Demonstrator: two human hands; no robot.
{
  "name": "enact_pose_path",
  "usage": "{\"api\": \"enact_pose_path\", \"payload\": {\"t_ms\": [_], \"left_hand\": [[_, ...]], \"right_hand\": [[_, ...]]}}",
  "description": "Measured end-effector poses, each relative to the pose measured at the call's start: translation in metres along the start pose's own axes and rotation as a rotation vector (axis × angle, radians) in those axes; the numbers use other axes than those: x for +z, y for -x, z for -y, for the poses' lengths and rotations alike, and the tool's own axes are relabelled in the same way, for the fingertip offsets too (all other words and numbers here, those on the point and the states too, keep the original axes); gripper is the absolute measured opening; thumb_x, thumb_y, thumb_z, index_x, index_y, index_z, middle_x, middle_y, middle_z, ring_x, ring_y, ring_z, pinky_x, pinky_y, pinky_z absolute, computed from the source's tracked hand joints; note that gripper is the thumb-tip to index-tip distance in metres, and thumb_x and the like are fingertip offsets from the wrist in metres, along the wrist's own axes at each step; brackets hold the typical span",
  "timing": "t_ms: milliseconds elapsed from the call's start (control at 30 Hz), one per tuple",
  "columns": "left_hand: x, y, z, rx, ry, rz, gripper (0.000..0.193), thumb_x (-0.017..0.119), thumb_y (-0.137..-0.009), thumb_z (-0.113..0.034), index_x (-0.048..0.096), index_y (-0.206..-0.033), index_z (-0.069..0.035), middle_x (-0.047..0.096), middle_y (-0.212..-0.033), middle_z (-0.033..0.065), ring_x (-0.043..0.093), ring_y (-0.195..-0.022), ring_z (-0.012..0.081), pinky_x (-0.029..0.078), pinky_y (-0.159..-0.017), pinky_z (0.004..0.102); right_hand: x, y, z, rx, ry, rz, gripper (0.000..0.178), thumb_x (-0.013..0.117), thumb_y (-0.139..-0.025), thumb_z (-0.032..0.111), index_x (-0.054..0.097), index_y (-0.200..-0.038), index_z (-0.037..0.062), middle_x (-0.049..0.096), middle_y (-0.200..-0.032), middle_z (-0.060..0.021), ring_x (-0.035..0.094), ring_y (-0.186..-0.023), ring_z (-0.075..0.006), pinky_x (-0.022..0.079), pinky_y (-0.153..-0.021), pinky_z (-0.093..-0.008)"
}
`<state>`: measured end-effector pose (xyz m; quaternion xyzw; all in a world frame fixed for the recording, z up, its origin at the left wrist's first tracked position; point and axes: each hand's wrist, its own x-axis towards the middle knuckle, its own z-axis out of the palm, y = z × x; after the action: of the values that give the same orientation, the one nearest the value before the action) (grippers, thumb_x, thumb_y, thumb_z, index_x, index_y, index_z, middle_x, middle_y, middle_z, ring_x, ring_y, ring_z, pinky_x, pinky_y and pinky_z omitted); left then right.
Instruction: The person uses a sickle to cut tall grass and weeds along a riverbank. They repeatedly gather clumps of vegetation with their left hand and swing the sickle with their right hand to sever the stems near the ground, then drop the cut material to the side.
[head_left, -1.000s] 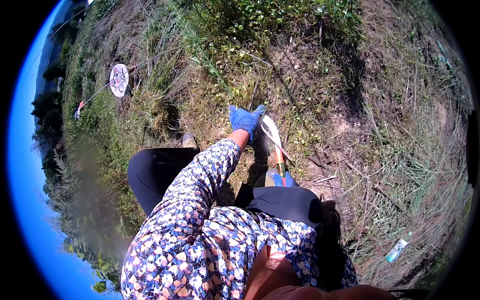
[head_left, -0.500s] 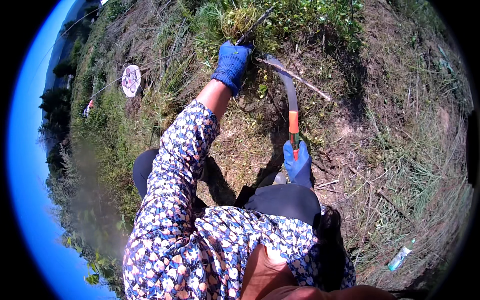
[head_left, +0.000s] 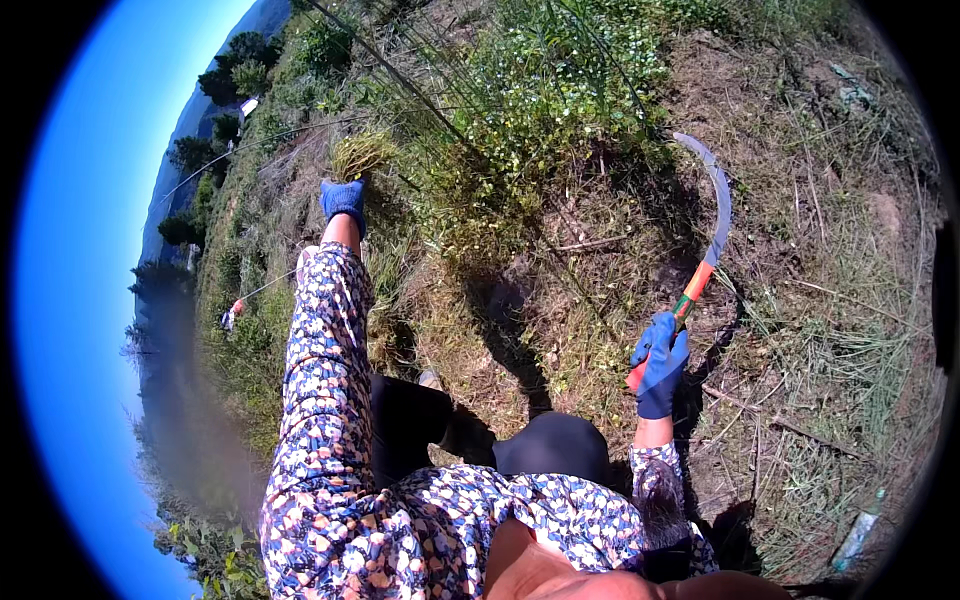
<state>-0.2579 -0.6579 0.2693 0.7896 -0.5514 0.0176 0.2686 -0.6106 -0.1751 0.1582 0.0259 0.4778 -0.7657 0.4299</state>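
My left hand (head_left: 343, 203), in a blue glove, is stretched out at the far left. Its fingers are closed, and a tuft of yellow-green grass (head_left: 364, 154) sticks out beyond them. On the right, my blue-gloved right hand (head_left: 658, 366) is wrapped round the handle of a sickle (head_left: 718, 205). The handle is orange, green and red; the long curved blade points away from me, its tip by the edge of the standing weeds (head_left: 560, 130). The blade appears apart from the stems.
Leafy weeds and tall thin stalks stand ahead. Cut grass (head_left: 860, 330) and dry sticks (head_left: 800, 435) litter the slope on the right. A bottle (head_left: 856, 541) lies at the lower right. A thin line leads to a small red-and-white thing (head_left: 233, 313) at the left.
My left hand has moved from the weeds out to the left, with the grass tuft in it. My right hand has moved right, swinging the sickle's blade away from the middle.
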Motion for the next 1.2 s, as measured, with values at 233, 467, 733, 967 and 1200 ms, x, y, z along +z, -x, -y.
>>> {"api": "enact_pose_path", "payload": {"t_ms": [233,467,733,967,1200], "left_hand": [[-0.059,0.064,-0.091,0.775,-0.158,-0.241,0.056,0.066,-0.082,-0.032,0.054,-0.126,-0.001,0.059,-0.122,0.0209,0.055,-0.113,0.0361,0.043,-0.097,0.0440],[0.002,0.283,-0.252,2.019,-0.111,0.257,0.042,0.049,-0.090,-0.020,0.054,-0.132,-0.016,0.049,-0.141,0.0082,0.040,-0.135,0.0273,0.034,-0.111,0.0444],[0.116,0.222,-0.308,1.723,-0.438,0.146,0.035,0.046,-0.094,-0.031,0.060,-0.119,-0.012,0.060,-0.121,0.0126,0.053,-0.117,0.0312,0.025,-0.113,0.0502],[0.105,0.173,-0.202,1.506,-0.086,0.415,0.025,0.065,-0.083,-0.033,0.062,-0.096,-0.012,0.063,-0.087,0.0124,0.060,-0.086,0.0328,0.045,-0.078,0.0449],[0.114,0.183,-0.221,1.487,-0.119,0.275,0.040,0.065,-0.077,-0.022,0.059,-0.116,-0.014,0.063,-0.095,0.0091,0.060,-0.092,0.0286,0.045,-0.085,0.0413]], "right_hand": [[-0.064,-0.044,-0.006,0.041,-0.145,0.062,0.021,0.053,-0.100,0.032,0.051,-0.100,0.0115,0.045,-0.070,0.0034,0.043,-0.052,-0.0073,0.037,-0.044,-0.0240],[0.020,-0.223,0.045,-0.089,0.910,0.076,0.042,0.054,-0.093,0.048,0.062,-0.085,0.0082,0.060,-0.064,-0.0070,0.057,-0.053,-0.0234,0.044,-0.051,-0.0407],[0.006,-0.121,-0.102,-0.130,0.917,-0.149,0.031,0.058,-0.093,0.035,0.062,-0.099,0.0053,0.066,-0.084,-0.0083,0.062,-0.063,-0.0225,0.049,-0.059,-0.0354],[-0.021,-0.015,-0.026,0.248,0.290,-0.044,0.022,0.047,-0.100,0.035,0.049,-0.087,0.0178,0.040,-0.058,0.0063,0.038,-0.041,-0.0078,0.030,-0.035,-0.0252],[0.069,-0.199,0.067,0.408,0.472,0.072,0.031,0.061,-0.093,0.041,0.051,-0.083,0.0130,0.045,-0.061,0.0030,0.039,-0.043,-0.0107,0.033,-0.038,-0.0271]]}}
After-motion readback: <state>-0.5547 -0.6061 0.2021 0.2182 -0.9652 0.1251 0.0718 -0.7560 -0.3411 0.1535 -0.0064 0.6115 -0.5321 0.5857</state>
